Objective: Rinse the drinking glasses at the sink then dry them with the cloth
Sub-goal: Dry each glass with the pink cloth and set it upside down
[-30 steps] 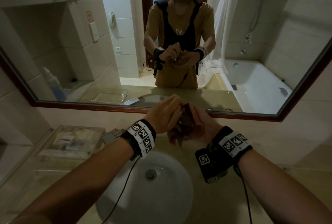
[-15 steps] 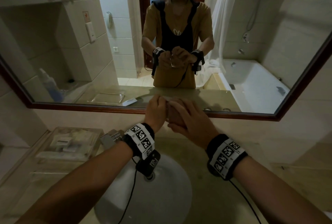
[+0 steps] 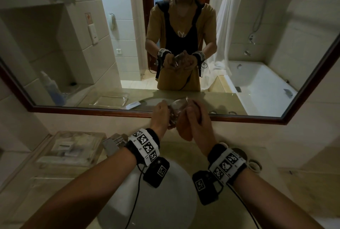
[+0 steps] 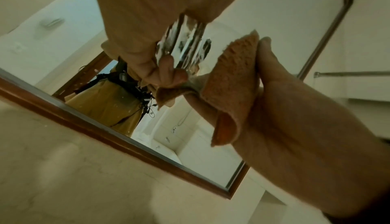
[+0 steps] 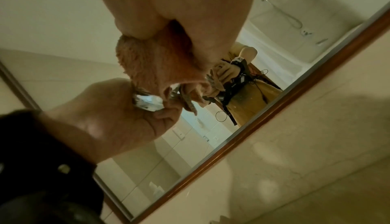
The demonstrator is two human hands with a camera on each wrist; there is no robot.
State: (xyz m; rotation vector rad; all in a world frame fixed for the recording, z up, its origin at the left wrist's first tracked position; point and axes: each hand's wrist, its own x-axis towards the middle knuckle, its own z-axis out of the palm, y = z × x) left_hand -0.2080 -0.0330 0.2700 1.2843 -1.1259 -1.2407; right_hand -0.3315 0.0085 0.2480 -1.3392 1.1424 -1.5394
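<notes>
Head view: left hand grips drinking glass above sink, right hand clasps orange cloth against it, before mirror.

no readable text; wristbands bear only coded squares.

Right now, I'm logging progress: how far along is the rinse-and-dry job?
Rinsing of this glass looks done: it is held up in front of the mirror. Drying is in hand: the left hand grips the glass while the right hand holds the orange cloth against it. No other glasses are visible, so what's left is unclear.
</notes>
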